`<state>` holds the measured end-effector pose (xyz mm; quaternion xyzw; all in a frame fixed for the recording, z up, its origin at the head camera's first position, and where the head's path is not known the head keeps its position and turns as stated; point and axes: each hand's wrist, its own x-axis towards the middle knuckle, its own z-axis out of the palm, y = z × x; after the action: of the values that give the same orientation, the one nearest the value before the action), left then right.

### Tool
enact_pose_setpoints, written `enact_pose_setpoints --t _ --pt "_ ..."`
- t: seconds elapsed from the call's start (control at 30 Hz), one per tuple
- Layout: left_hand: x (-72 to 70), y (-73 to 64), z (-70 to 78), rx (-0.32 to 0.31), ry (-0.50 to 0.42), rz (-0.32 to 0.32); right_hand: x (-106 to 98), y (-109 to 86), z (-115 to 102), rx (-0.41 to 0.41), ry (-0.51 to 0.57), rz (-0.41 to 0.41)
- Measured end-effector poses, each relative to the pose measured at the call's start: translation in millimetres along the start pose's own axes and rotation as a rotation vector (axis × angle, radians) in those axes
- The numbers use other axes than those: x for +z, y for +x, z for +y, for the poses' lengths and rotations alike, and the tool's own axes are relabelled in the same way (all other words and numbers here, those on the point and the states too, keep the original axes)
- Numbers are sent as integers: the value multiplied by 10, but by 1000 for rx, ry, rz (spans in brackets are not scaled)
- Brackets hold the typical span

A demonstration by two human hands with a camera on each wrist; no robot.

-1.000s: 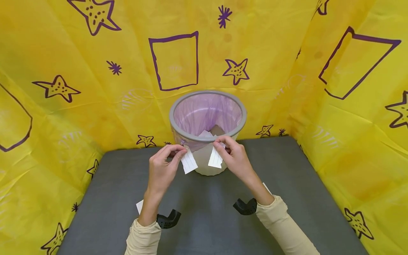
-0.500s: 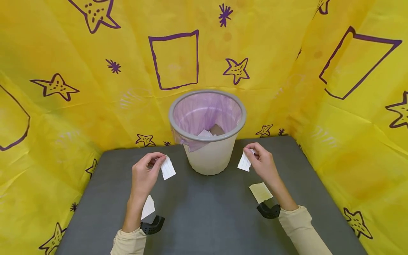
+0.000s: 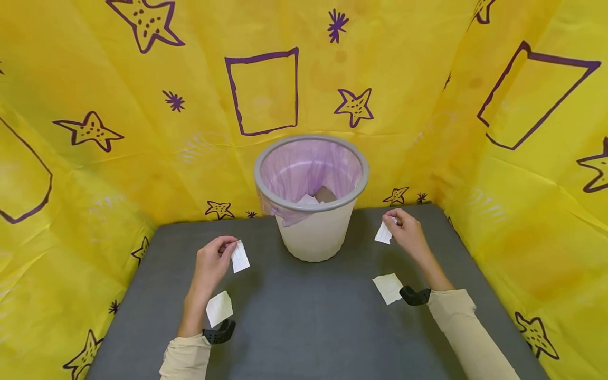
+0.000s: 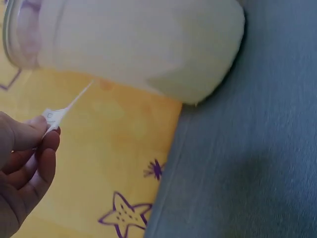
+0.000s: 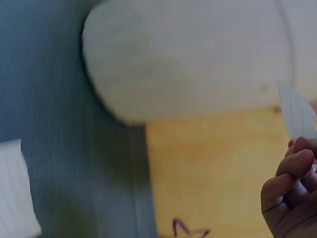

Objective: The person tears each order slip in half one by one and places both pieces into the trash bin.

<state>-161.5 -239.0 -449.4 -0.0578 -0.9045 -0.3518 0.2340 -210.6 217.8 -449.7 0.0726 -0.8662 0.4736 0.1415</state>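
Note:
My left hand [image 3: 211, 266] pinches a small torn piece of lined paper [image 3: 240, 257] between thumb and fingers, left of the bin and above the table. In the left wrist view that paper [image 4: 55, 117] is seen nearly edge-on. On the other side, my right hand [image 3: 407, 232] pinches a similar torn paper piece [image 3: 385, 233], which in the right wrist view shows printed lines [image 5: 298, 115]. Between the hands, farther back, stands a whitish bin [image 3: 315, 235] with a grey rim and a purple liner. White paper scraps [image 3: 309, 200] and a brownish piece [image 3: 325, 195] lie inside it.
One torn paper piece [image 3: 219, 309] lies on the grey table [image 3: 304, 327] beside the left forearm. Another torn piece [image 3: 388, 288] lies near the right wrist's black camera mount [image 3: 415, 296]. Yellow patterned cloth [image 3: 199, 158] surrounds the table at the back and sides.
Both hands have moved apart from in front of the bin, each carrying its paper piece outward. The two pieces on the table, mostly hidden by the arms before, now show fully.

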Motion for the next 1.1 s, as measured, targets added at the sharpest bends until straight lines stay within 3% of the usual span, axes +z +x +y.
enact_pose_setpoints --t 0.13,0.23,0.6,0.77,0.97,1.1 --pt "-57 43 -158 -98 23 -21 -87 51 165 24 -47 -13" --pt "-117 93 -240 -137 21 -29 -136 67 210 28 -48 -12" --pt "-267 340 -373 -132 68 -98 -291 162 176 35 -70 -16" --pt "-426 533 -282 -115 68 -79 -401 242 98 23 -71 -20" --pt "-616 777 -36 -110 -27 -89 -558 343 -260 47 17 -46" --pt "-612 841 16 -101 -45 -96 -554 409 -191 52 18 -56"
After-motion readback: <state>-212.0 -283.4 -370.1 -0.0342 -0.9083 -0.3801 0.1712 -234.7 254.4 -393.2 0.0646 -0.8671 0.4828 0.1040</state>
